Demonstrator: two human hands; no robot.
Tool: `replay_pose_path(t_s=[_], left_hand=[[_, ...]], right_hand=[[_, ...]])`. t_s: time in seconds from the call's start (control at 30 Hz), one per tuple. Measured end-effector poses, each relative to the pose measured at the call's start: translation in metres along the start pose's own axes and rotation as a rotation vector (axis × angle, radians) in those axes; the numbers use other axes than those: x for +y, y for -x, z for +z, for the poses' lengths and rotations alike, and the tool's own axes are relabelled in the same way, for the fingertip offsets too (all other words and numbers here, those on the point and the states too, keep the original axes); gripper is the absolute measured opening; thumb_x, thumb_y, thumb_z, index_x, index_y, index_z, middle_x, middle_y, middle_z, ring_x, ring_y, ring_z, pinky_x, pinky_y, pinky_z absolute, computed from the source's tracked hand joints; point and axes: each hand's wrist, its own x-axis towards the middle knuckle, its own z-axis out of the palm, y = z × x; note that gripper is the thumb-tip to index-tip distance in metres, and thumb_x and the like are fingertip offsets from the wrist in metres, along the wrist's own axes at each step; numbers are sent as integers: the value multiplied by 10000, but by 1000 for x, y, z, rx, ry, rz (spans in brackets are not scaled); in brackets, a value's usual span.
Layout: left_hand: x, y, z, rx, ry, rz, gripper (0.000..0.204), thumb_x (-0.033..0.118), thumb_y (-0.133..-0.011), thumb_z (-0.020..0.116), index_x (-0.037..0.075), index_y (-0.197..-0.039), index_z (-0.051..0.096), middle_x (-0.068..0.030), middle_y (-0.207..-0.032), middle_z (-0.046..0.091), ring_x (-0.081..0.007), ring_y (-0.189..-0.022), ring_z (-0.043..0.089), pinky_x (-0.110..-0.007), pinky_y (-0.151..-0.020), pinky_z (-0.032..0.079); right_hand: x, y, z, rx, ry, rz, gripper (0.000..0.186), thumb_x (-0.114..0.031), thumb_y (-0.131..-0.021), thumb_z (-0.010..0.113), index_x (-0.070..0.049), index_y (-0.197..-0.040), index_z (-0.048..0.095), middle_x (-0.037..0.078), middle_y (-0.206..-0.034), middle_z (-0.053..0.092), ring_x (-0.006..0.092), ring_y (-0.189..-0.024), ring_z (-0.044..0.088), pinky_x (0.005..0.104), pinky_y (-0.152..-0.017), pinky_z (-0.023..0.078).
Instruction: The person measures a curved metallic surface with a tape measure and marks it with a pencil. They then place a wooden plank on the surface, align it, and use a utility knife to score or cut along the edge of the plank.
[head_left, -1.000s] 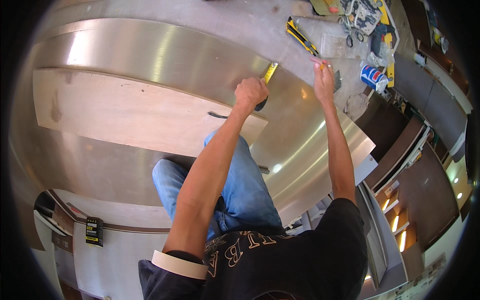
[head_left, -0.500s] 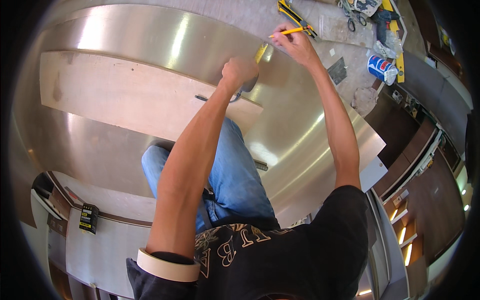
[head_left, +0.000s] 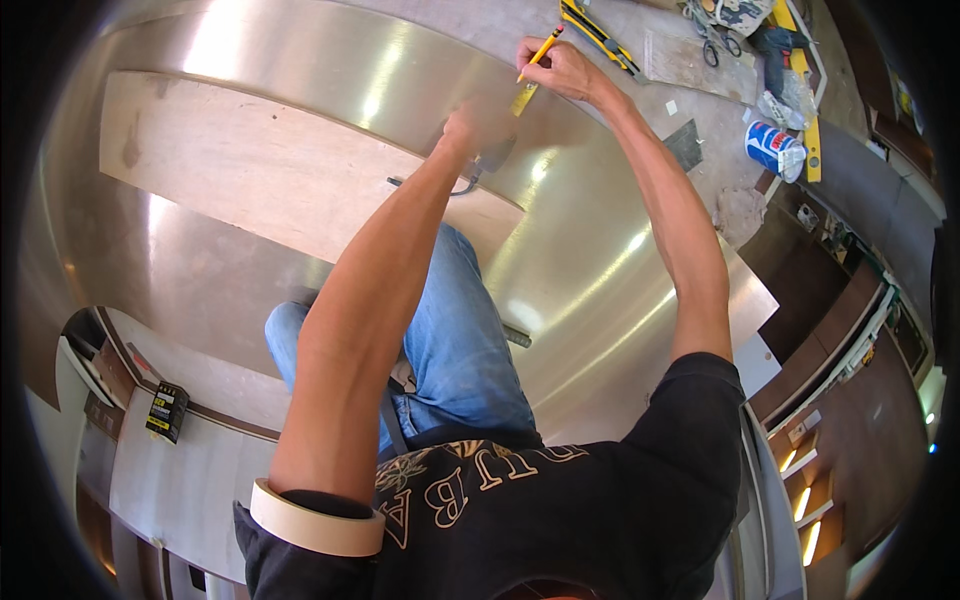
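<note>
I saw a plywood board [head_left: 230, 150] lying on a shiny metal sheet [head_left: 320, 60]. Near its far edge the left hand [head_left: 472, 126], blurred, was closed around a tape measure [head_left: 496, 156], its yellow blade [head_left: 522, 100] poking out over the sheet. The right hand [head_left: 563, 72] pinched a yellow pencil [head_left: 543, 51], tip just beside the blade's end; a utility knife [head_left: 601, 39] lay farther right.
</note>
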Motion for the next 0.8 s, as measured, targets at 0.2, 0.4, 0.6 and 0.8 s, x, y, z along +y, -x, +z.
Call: replay_pose_path(t_s=[0.2,0.4,0.6,0.8], left_hand=[[-1,-8,5,-28,-39,-74,462,359,-837,555,-34,-1037,692,-199,-956,712,-328,-818,712,-394,-720,581],[7,-4,-6,-110,6,-189,335,305,-785,625,79,-1006,735,-118,-1009,730,-266,-921,710,-356,-808,557],[8,-3,-7,-111,18,-193,337,317,-775,641,82,-994,742,-114,-977,734,-255,-855,721,-343,-766,565],[6,-5,-7,-108,2,-186,341,320,-778,645,78,-999,740,-108,-951,738,-248,-861,723,-342,-767,566]], right_hand=[[4,-2,-1,-68,105,12,147,-190,-836,575,-55,-807,527,9,-706,516,130,-670,469,301,-634,399],[4,-5,-2,-104,160,7,155,-194,-832,583,-51,-805,531,21,-707,532,142,-680,483,315,-644,411],[5,-6,-1,-109,193,17,164,-194,-828,588,-44,-803,529,27,-703,529,147,-670,477,320,-638,407],[2,-6,0,-131,217,42,180,-210,-823,591,-43,-802,527,34,-690,513,155,-664,468,326,-631,400]])
